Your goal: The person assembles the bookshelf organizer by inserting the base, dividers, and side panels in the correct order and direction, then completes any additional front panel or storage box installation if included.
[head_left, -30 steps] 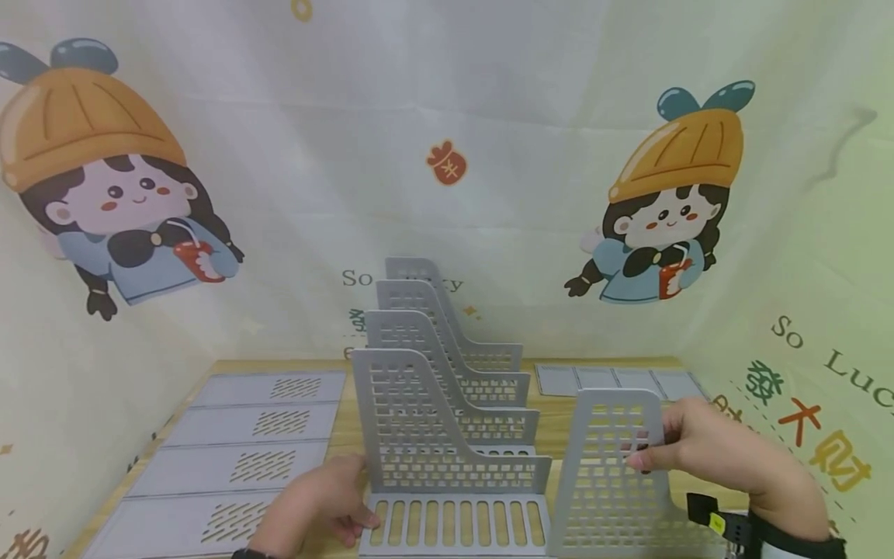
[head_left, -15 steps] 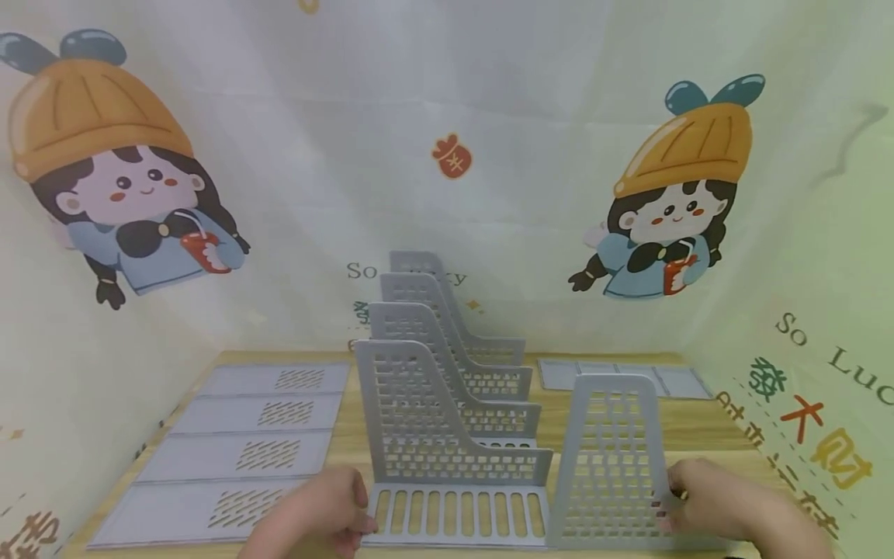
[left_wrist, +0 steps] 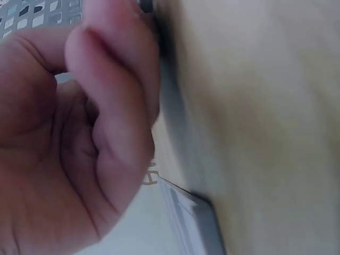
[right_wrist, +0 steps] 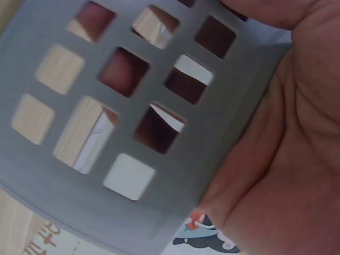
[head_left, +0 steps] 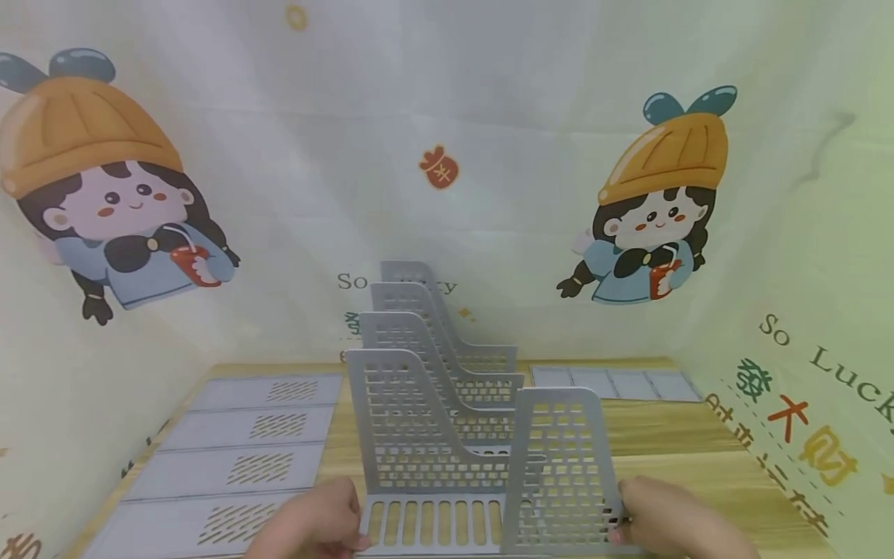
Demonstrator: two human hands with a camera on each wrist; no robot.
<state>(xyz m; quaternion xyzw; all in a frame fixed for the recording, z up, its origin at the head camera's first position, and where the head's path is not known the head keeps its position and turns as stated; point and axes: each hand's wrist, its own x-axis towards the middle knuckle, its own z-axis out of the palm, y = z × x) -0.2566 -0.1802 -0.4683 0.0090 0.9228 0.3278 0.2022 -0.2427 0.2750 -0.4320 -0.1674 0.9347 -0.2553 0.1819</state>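
Grey plastic file rack [head_left: 433,435] stands mid-table [head_left: 684,442], where I see my left hand [head_left: 317,528] with fingers curled against its slotted front base, my right hand [head_left: 670,524] pinching a loose perforated divider panel [head_left: 562,473] upright at its right end, flat panels [head_left: 237,466] lying left.

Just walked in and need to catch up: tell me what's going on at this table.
A person is putting together a grey plastic file rack on a wooden table. The left hand steadies the rack's slotted base at its front left corner. The right hand grips the lower right edge of a loose perforated end panel, held upright against the rack's right side. More flat grey panels lie on the left, and smaller ones at the back right.
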